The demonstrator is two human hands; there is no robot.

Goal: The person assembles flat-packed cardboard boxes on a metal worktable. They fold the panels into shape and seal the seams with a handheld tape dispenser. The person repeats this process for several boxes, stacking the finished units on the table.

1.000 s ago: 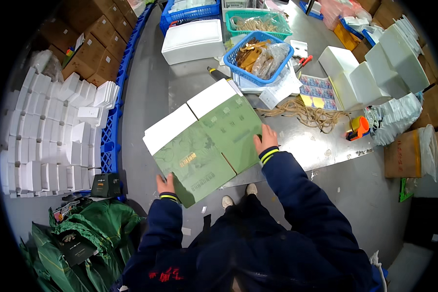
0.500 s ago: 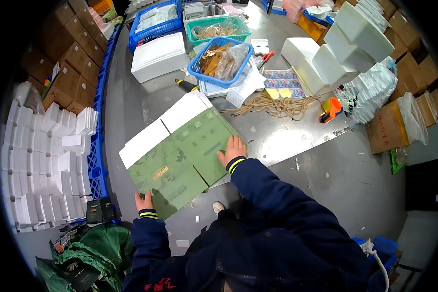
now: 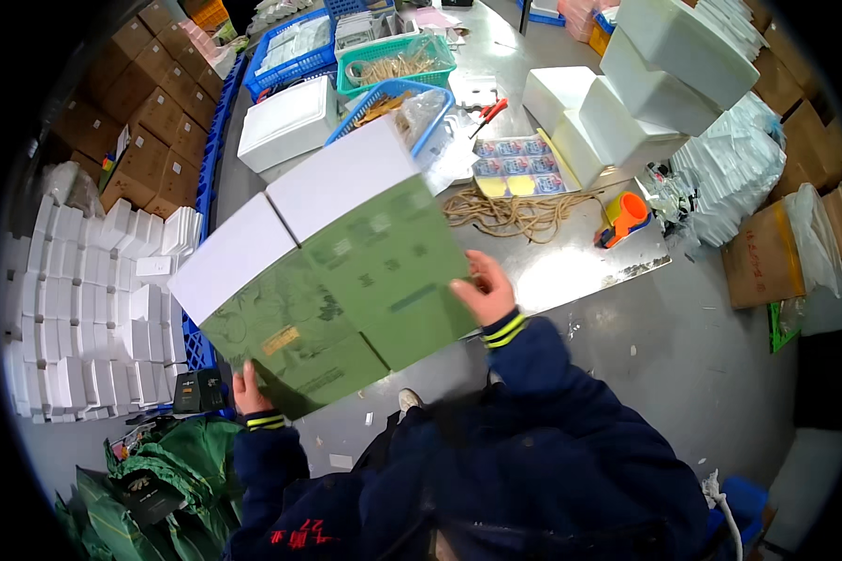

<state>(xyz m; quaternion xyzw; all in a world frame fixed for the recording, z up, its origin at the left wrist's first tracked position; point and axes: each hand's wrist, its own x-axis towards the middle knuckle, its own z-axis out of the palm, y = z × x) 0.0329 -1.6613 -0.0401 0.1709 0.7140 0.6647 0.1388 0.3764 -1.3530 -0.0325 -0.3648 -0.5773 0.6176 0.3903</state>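
Observation:
A flat-folded green cardboard box (image 3: 346,280) with white flaps (image 3: 346,178) slants across the front of the table, its near part jutting past the edge. Dark printing and a gold label mark its green face. At its lower left edge, my left hand (image 3: 251,389) is closed on the cardboard. My right hand (image 3: 488,292) is by the right edge, thumb touching the board and fingers bent apart from it. The box's underside is hidden.
Behind the box stand a blue basket (image 3: 435,131), a white foam box (image 3: 288,126) and red-handled scissors (image 3: 491,112). Twine (image 3: 519,213), a sticker sheet (image 3: 519,166) and an orange tape dispenser (image 3: 624,220) lie to the right. White boxes (image 3: 94,318) are stacked left.
The cardboard box has moved left and come up closer, covering the blue basket's front. White flaps show more. My right hand has shifted from its face to its right edge.

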